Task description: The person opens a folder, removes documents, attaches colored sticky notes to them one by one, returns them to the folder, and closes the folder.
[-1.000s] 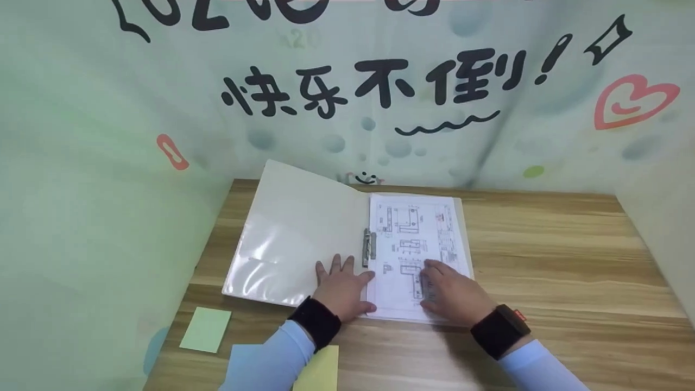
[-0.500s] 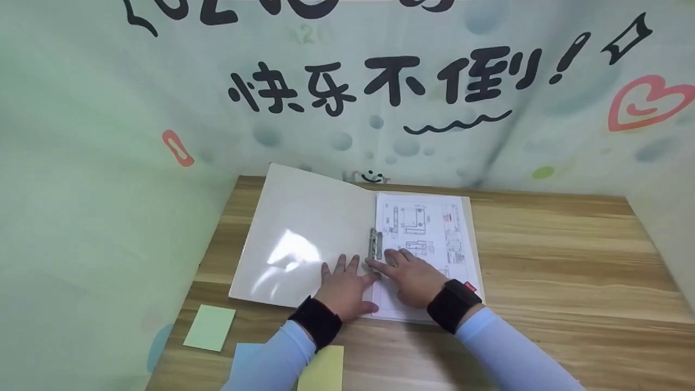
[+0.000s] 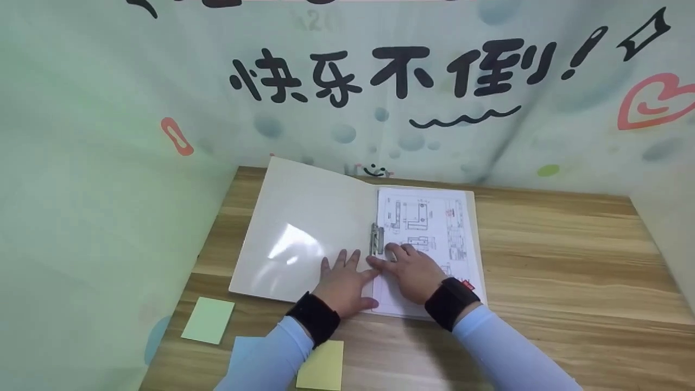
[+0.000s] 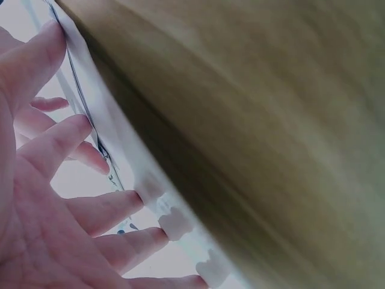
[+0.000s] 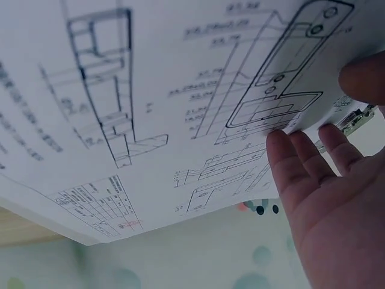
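A white ring binder lies open on the wooden table. Its right side carries a stack of paper sheets printed with technical drawings, and a metal clip sits at the spine. My left hand rests spread on the lower part of the binder near the spine; the left wrist view shows its fingertips touching the white surface. On the sheets just below the clip, my right hand presses with fairly straight fingers. The two hands nearly meet, and the right hand covers part of the lower drawing.
A green sticky note lies at the left of the table. Blue and yellow notes lie partly under my left sleeve. A printed cloth hangs behind the table, with pale sides left and right.
My right hand has moved left across the sheets, from the lower drawing to beside the clip, and has stayed there. The left hand keeps its place. The head view has shifted slightly.
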Tool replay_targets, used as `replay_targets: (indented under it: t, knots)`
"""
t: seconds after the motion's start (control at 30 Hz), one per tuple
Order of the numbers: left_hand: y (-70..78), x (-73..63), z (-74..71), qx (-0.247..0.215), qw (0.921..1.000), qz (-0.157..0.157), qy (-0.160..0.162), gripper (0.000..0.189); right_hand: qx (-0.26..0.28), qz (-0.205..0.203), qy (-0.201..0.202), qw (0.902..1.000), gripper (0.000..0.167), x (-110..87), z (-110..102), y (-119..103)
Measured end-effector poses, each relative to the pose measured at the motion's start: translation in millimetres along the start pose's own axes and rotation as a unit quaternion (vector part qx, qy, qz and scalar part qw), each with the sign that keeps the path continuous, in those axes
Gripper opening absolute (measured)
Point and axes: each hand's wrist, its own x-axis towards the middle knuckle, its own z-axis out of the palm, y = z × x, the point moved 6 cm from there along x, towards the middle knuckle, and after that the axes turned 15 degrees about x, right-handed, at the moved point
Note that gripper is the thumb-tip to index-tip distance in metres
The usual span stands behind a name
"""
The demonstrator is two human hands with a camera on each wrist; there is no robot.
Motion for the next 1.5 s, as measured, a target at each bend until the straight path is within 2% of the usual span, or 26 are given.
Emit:
replay_targets:
  t: [0.13, 0.23, 0.33, 0.53, 0.7, 0.83, 0.93, 1.03, 1.17, 1.3, 1.43, 1.5]
  knots:
    - [2.5, 2.0, 1.0, 0.001, 1.0000, 0.001, 0.000, 0.072, 0.008, -0.005, 0.008, 0.9999, 0.066, -4.0, -3.0, 5.8]
    - [4.4, 3.7, 0.9, 0.003, 1.0000, 0.003, 0.002, 0.071, 0.037, 0.007, 0.006, 0.9993, 0.075, -7.0, -6.8, 11.7]
    - [6.7, 4.1, 0.6, 0.001, 1.0000, 0.004, 0.005, 0.070, 0.092, 0.048, -0.013, 0.9945, 0.081, -6.5, -12.1, 17.0]
    - [13.2, 1.0, 4.7, -0.013, 0.9998, 0.010, 0.014, 0.068, 0.166, 0.137, -0.050, 0.9752, 0.079, -3.6, -19.9, 24.2]
    - [15.8, -0.3, 7.1, -0.002, 0.9998, 0.005, 0.021, 0.067, 0.201, 0.153, -0.014, 0.9675, 0.084, -9.1, -26.0, 34.4]
    - [17.5, 0.8, 5.5, -0.004, 0.9996, 0.002, 0.026, 0.070, 0.190, 0.167, 0.036, 0.9668, 0.078, -33.0, -32.7, 53.0]
    - [15.0, 1.5, 3.4, -0.007, 0.9995, -0.007, 0.032, 0.079, 0.172, 0.195, 0.060, 0.9637, 0.069, -56.1, -37.5, 69.5]
    - [10.0, 0.6, 3.2, -0.014, 0.9994, -0.016, 0.027, 0.087, 0.186, 0.240, 0.066, 0.9505, 0.066, -76.0, -40.5, 84.8]
    - [4.4, -1.6, 3.1, -0.032, 0.9991, -0.019, 0.020, 0.085, 0.243, 0.301, 0.063, 0.9201, 0.069, -93.5, -42.2, 100.2]
    - [2.7, -3.0, 1.9, -0.038, 0.9989, -0.018, 0.021, 0.080, 0.305, 0.331, 0.057, 0.8913, 0.074, -101.1, -43.5, 108.1]
    - [4.2, -2.2, 1.3, -0.031, 0.9991, -0.018, 0.021, 0.079, 0.336, 0.342, 0.058, 0.8755, 0.075, -104.9, -47.6, 112.0]
    - [5.3, -1.1, 1.2, -0.024, 0.9993, -0.018, 0.020, 0.079, 0.345, 0.343, 0.061, 0.8714, 0.074, -105.9, -50.4, 113.1]
